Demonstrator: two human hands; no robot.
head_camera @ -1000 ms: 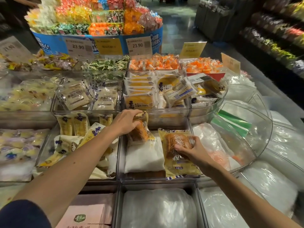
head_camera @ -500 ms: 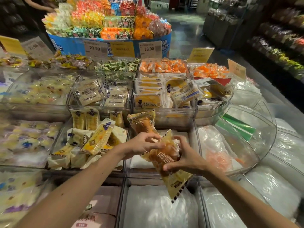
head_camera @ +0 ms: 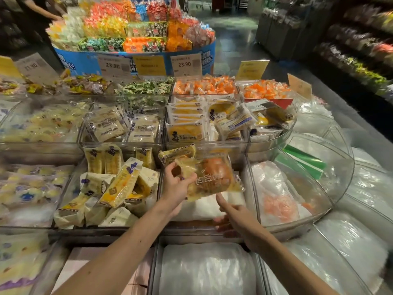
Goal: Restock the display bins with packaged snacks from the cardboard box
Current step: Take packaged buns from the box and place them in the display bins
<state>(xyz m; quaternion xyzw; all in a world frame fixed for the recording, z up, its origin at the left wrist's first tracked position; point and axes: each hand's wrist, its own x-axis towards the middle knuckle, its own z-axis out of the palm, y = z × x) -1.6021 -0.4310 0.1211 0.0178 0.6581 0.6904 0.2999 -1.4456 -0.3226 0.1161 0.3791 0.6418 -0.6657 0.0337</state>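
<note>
My left hand (head_camera: pixel 177 184) grips a clear-wrapped bread packet (head_camera: pixel 214 175) by its left edge and holds it above the middle clear bin (head_camera: pixel 204 227). A second snack packet (head_camera: pixel 176 154) stands upright at the back of that bin. White plastic padding (head_camera: pixel 204 206) lines the bin's floor. My right hand (head_camera: pixel 232 217) hovers just below and right of the held packet, fingers spread and holding nothing. The cardboard box is out of view.
Left of the middle bin, a bin (head_camera: pixel 110 184) holds several yellow-and-white cake packets. Behind are fuller bins (head_camera: pixel 204 122) of packaged bread and price signs (head_camera: pixel 186 64). A curved clear bin (head_camera: pixel 297 184) with plastic lining sits to the right. A candy stand (head_camera: pixel 131 28) rises beyond.
My right hand let go of the bread packet and dropped lower. My left hand now holds that packet alone, lifted and turned flat. The earlier packet stays upright at the bin's back.
</note>
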